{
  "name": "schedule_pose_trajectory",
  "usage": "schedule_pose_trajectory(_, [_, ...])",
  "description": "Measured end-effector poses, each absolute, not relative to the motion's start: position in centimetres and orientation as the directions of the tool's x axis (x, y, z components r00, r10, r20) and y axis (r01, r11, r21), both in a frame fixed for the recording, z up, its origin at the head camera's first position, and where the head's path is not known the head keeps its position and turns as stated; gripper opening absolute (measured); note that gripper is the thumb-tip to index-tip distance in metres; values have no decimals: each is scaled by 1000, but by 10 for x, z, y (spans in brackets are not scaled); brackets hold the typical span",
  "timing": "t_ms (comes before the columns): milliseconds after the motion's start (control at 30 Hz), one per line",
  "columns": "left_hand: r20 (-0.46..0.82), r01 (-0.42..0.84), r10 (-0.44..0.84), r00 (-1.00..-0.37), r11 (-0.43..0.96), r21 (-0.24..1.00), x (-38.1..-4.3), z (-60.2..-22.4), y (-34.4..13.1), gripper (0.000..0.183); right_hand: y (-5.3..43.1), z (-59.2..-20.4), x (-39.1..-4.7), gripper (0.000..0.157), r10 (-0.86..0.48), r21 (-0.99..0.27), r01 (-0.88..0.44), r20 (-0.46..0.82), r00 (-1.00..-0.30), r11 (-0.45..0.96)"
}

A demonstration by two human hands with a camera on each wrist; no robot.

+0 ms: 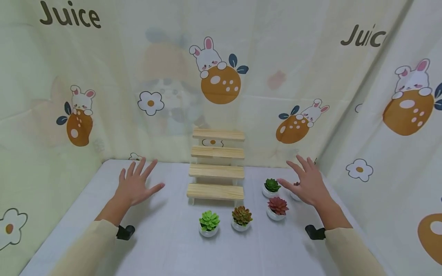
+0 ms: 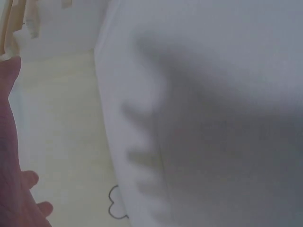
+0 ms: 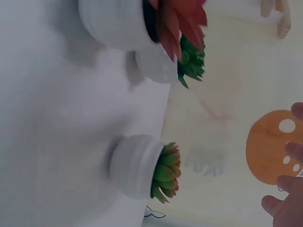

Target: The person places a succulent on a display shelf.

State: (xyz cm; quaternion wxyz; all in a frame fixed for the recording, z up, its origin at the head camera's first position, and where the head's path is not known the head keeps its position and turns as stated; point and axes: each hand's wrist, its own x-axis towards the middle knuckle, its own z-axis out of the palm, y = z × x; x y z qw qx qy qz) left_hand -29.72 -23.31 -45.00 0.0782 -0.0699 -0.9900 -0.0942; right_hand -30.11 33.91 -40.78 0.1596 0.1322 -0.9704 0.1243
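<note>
My left hand [image 1: 134,188] is spread over the left side of the table, fingers apart, holding nothing; its shadow falls on the cloth. The right hand [image 1: 310,186] hovers with spread fingers at the right, also holding nothing. Close by it stand a dark green succulent [image 1: 272,185] and a red succulent [image 1: 277,206], both in white pots. A green succulent with reddish tips [image 3: 164,172] is mostly hidden behind that hand in the head view. Between the hands, nearer the front, are a bright green succulent [image 1: 209,221] and a brownish succulent [image 1: 242,216], also potted in white.
A four-step wooden display stand [image 1: 216,171] is at the middle back of the table, its steps bare. White cloth [image 1: 165,245] covers the table. Printed curtains [image 1: 262,50] hang behind it and along both sides.
</note>
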Motion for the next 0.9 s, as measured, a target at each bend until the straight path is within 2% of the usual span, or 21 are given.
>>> schedule_pose_trajectory(267, [242,188,123,-962,946,263,-290,-462,-216,88,332,-428,-283,78,-185,-281,-285,333,-925,916])
schedule_pose_trajectory(500, [301,229,110,-947,889,397,-281,-472,-198,84,330,-449,-270,71,-136,-385,-278,357,-924,880])
schedule_pose_trajectory(700, [245,228,94,-965,760,608,-277,-478,-178,78,324,-464,-258,65,-72,-466,-253,372,-925,848])
schedule_pose_trajectory(900, [131,134,45,-990,542,830,-276,-482,-161,70,315,-481,-251,68,-10,-542,-217,357,-934,812])
